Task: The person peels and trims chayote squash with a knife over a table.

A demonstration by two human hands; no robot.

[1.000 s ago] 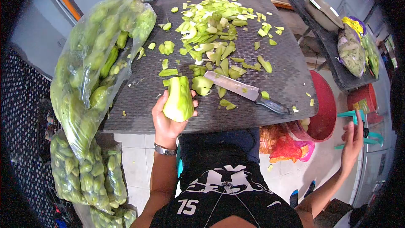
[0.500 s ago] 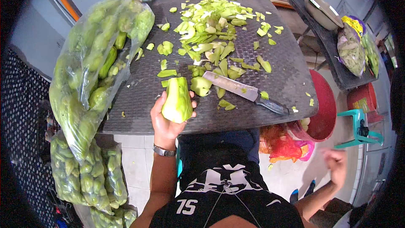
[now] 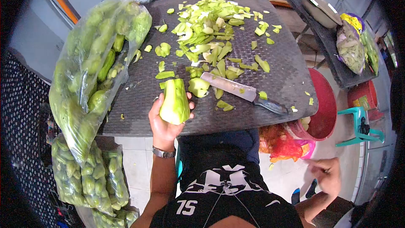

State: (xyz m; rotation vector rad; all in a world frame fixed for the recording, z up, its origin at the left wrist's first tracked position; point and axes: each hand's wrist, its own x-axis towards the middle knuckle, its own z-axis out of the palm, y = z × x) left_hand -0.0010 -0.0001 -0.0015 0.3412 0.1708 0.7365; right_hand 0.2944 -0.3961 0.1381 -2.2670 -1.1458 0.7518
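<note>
My left hand (image 3: 165,123), with a watch on its wrist, grips a pale green peeled chayote (image 3: 174,102) from below, at the table's near edge. My right hand (image 3: 327,175) is off to the right, away from the table, its fingers curled in and nothing visible in them. A broad-bladed knife (image 3: 230,85) with a black handle lies on the table, right of the chayote, its handle toward the right. Beside the chayote is a cut green piece (image 3: 198,87). Farther back, a heap of green peelings (image 3: 209,27) spreads over the dark woven-pattern table (image 3: 135,112).
A clear plastic bag of chayotes (image 3: 95,63) covers the table's left side, with more full bags (image 3: 84,177) below. At right are a red tub (image 3: 325,109), a red net bag (image 3: 284,147), a teal stool (image 3: 358,122), and a side table (image 3: 329,59) holding a basin (image 3: 321,9).
My right hand has come slightly left and lower, and its fingers show more clearly. My left hand still grips the chayote, almost in the same place. The knife has not been moved.
</note>
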